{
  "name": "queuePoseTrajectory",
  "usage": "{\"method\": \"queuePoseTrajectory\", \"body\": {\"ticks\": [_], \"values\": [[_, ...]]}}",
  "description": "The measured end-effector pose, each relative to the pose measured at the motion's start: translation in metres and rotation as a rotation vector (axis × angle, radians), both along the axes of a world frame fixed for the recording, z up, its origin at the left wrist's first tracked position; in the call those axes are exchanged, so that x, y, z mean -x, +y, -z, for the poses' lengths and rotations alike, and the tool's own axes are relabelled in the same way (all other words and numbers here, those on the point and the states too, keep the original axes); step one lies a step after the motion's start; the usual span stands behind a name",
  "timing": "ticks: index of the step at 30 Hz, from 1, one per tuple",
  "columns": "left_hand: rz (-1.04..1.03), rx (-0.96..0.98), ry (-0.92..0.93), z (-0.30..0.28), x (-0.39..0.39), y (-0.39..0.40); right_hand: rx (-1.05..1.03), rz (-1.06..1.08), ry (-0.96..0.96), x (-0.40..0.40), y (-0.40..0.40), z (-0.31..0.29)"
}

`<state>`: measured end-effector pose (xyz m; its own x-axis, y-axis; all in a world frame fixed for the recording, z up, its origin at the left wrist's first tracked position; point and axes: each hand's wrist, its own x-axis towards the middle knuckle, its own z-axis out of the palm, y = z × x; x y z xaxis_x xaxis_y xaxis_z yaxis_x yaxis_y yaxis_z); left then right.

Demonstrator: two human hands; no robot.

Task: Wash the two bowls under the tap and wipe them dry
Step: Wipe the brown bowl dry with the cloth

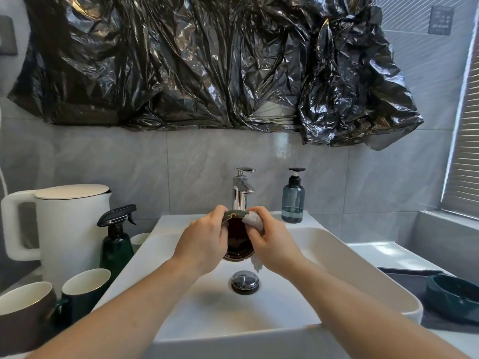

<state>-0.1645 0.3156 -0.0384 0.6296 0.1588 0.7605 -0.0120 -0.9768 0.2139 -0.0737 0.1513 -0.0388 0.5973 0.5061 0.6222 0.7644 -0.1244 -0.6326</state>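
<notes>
Bowl [239, 239], centre frame, gripped by left hand [204, 242]; right hand [272, 244] clutches cloth [253, 221]; wet rim may slip into sink [337, 257].

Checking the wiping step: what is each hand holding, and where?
Left hand grips the brown bowl by its rim; right hand pinches a white cloth against that rim.

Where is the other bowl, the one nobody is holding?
The green bowl sits at the far right of the head view, on a dark mat on the counter, just beside the white sink.
</notes>
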Motion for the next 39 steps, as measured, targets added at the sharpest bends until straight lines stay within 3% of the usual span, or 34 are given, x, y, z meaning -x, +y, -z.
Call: {"method": "queuePoseTrajectory", "body": {"ticks": [5,7,11,14,18,23,30,36,39], "values": [[-0.013,-0.048,0.089,0.005,-0.007,-0.006,0.058,-0.009,-0.265,0.002,0.001,-0.004],[-0.020,-0.072,0.048,0.002,-0.005,-0.003,0.026,-0.056,-0.211,0.004,0.002,-0.005],[-0.042,-0.137,-0.070,-0.003,0.002,0.004,-0.014,-0.186,0.180,0.003,0.002,-0.002],[-0.035,-0.189,-0.098,-0.004,0.004,0.008,0.005,-0.249,0.309,-0.006,0.000,0.003],[-0.004,-0.278,-0.103,-0.006,0.002,0.011,-0.007,-0.266,0.303,-0.003,-0.002,0.002],[0.038,-0.368,-0.132,-0.008,0.003,0.003,-0.014,-0.224,0.129,0.005,0.001,-0.002],[0.002,-0.353,-0.165,-0.009,0.004,0.007,0.019,-0.208,0.370,-0.008,0.000,0.004],[0.016,-0.385,-0.151,-0.009,0.003,0.003,0.005,-0.186,0.143,0.005,0.005,-0.001],[0.010,-0.358,-0.172,-0.009,0.002,0.004,0.020,-0.156,0.170,0.002,0.005,0.001]]}}
